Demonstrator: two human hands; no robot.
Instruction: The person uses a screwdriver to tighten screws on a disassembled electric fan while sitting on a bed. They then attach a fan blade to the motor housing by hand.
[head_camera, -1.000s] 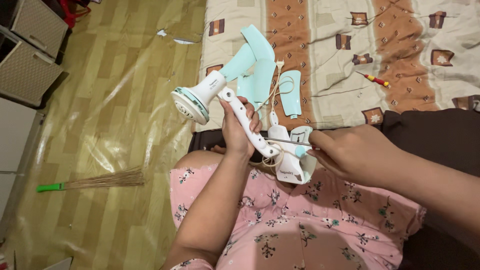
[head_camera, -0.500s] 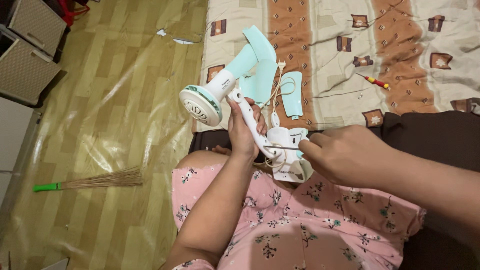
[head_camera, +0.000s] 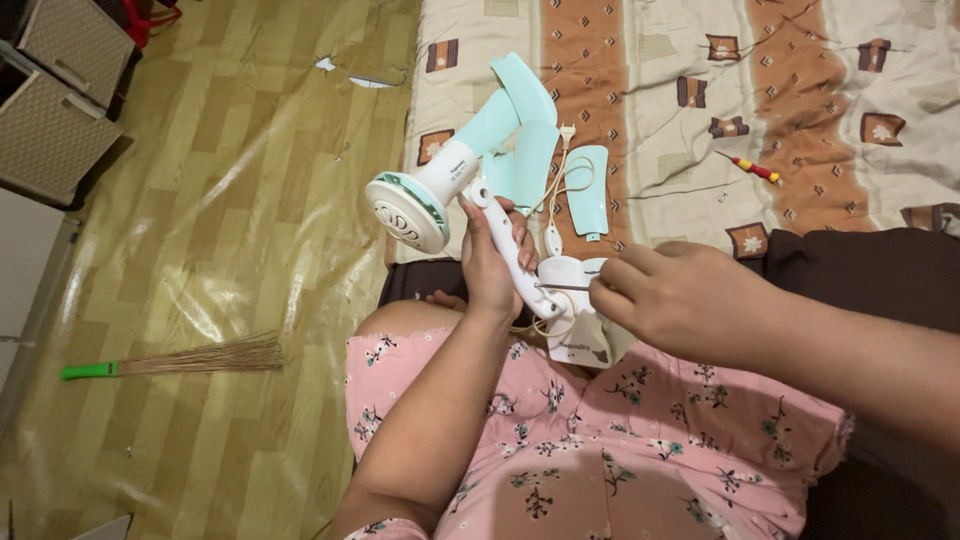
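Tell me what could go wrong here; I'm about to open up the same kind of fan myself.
The screwdriver tip points toward the left hand gripping the white fan neck; a slip could jab it. The fan is held over the lap, so the motor head may tip. The loose power cord could snag.

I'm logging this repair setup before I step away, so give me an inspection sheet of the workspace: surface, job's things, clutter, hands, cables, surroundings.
Surface: patterned quilt on a mattress, beside a glossy wood-look floor.
Job's things: white and mint fan body, with its arm and base, held above the lap; screwdriver tip at the arm's lower joint.
Clutter: loose mint fan blades and a red-and-yellow screwdriver on the quilt.
Hands: left hand grips the fan's arm; right hand holds the screwdriver.
Cables: beige power cord with plug, looped over the blades.
Surroundings: straw broom on the floor; woven drawers at upper left.
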